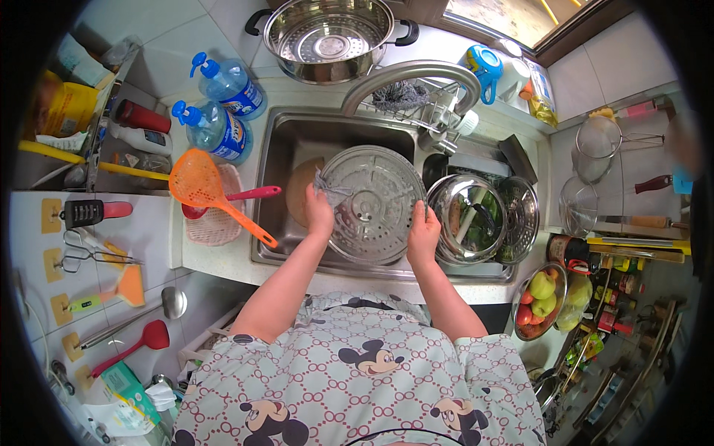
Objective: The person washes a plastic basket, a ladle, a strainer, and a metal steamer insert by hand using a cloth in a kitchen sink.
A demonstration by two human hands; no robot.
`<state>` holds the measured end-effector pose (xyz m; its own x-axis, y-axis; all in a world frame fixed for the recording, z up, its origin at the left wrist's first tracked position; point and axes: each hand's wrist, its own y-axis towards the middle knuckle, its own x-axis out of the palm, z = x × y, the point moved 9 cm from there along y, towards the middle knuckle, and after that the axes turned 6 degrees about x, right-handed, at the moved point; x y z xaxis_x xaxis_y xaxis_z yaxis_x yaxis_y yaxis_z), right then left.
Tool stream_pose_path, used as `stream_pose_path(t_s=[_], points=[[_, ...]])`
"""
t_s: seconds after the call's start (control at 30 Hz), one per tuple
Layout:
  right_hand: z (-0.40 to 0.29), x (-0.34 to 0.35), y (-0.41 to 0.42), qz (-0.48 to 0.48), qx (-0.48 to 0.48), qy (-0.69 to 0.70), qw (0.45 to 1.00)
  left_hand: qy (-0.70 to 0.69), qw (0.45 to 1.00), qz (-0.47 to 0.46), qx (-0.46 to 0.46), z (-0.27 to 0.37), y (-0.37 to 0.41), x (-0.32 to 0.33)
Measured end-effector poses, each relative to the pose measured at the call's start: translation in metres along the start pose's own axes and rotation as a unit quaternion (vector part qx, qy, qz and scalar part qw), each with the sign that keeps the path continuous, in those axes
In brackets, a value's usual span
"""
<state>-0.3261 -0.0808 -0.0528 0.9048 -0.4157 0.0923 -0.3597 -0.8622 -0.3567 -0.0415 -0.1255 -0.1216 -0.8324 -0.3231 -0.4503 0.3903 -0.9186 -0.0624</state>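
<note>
A round, perforated metal steamer tray (371, 203), wet and dull grey, is held over the stainless steel sink basin (284, 131). On its left side my left hand (319, 209) presses a thin grey cloth (333, 192) against the rim. My right hand (423, 231) grips the opposite rim, fingers partly hidden. Under the tray's left edge, a round brown object (301, 192) lies in the basin. The curved metal faucet (410, 69) arches above the back of the sink. Just right of my right hand, a shiny steel bowl or lid (468, 220) stands beside another perforated steamer tray (519, 220).
Two blue pump bottles (215, 131) stand left of the sink, near an orange slotted ladle (195, 178) on a pink basket (215, 226). A steel steamer pot (329, 69) sits behind. A wire rack (440, 95) holds a scouring pad. Fruit fills a bowl (519, 329) at right.
</note>
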Motion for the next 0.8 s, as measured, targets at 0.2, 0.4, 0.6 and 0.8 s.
stream_pose_path(t_s=[0.2, 0.4, 0.6, 0.8], points=[[0.003, 0.004, 0.009, 0.021, 0.023, 0.056, 0.998, 0.264, 0.934, -0.08, 0.227, 0.068, -0.028, 0.007], [0.028, 0.014, 0.008, -0.013, 0.063, -0.011, 0.998, 0.254, 0.882, -0.201, 0.342, 0.128, -0.069, 0.048], [0.027, 0.027, 0.001, -0.04, 0.043, 0.023, 0.998, 0.281, 0.873, -0.188, 0.352, 0.142, -0.03, 0.049], [0.01, 0.012, 0.009, 0.005, 0.046, 0.065, 0.997, 0.282, 0.893, -0.151, 0.316, 0.09, -0.037, 0.026]])
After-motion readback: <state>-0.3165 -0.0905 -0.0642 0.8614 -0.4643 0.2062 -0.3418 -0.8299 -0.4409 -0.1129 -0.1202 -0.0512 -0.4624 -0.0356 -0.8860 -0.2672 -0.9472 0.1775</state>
